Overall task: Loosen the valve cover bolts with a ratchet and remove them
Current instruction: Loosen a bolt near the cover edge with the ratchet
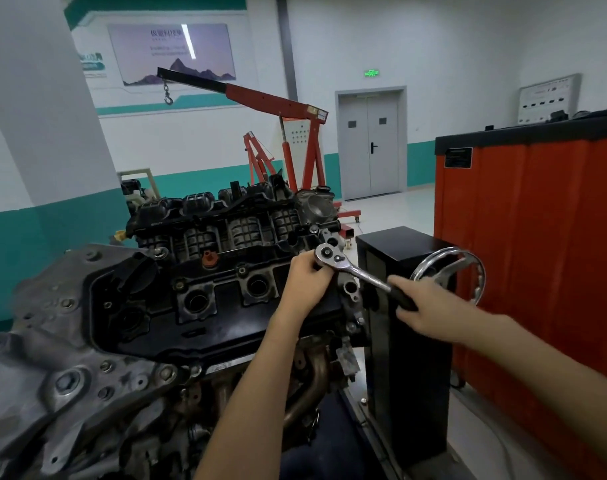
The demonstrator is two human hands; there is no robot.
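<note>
Black grip of ratchet [360,273] is wrapped by right hand [430,310], fingers closed round it. Chrome head is steadied by left hand [307,280], fingers curled under it, at right end of valve cover [163,320]. Bolt under head is hidden. Tool is judged stiff, heavy, slick if oily: best held far out for leverage. More bolts [241,270] are seen along far edge, small and easily dropped

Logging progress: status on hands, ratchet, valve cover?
Left hand holds ratchet at its head, right hand grips its handle. Tool at valve cover right end. Handwheel close by, may limit swing.
</note>
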